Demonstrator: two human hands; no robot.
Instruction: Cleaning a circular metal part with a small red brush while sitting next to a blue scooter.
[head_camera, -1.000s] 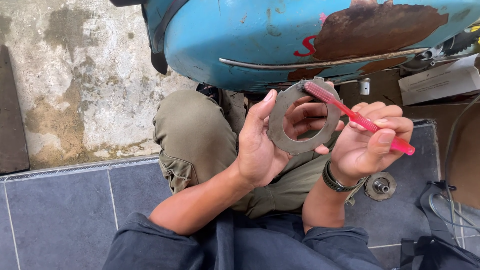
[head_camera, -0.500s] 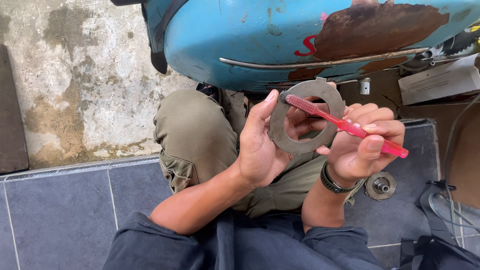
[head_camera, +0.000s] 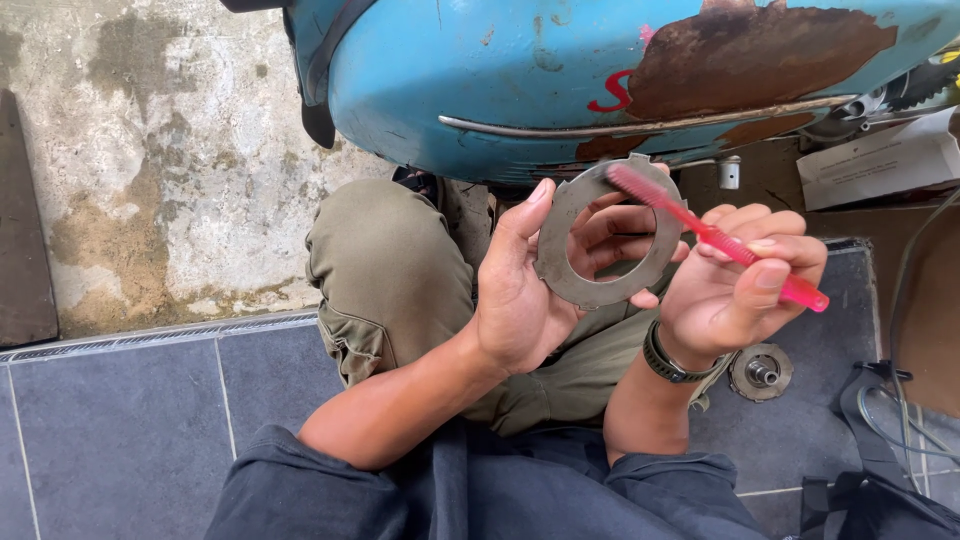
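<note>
My left hand (head_camera: 525, 290) holds a flat grey metal ring plate (head_camera: 560, 270) upright, fingers behind it and thumb along its left edge. In my right hand (head_camera: 735, 285) is a pink toothbrush (head_camera: 720, 240), gripped by the handle. Its bristled head rests on the ring's upper right rim. A dark watch (head_camera: 668, 362) sits on my right wrist. Both hands are over my lap, in front of a blue, rust-patched scooter body (head_camera: 560, 70).
A round metal part with a centre shaft (head_camera: 761, 371) lies on the dark mat at right. A white box (head_camera: 880, 160) stands at upper right, with cables and a dark strap (head_camera: 880, 420) at lower right. Grey tiles (head_camera: 130, 420) and stained concrete (head_camera: 170, 170) lie left.
The toothbrush head has slid from the ring's left side up to its upper right rim, my right hand shifting slightly right. The ring stays held in my left hand.
</note>
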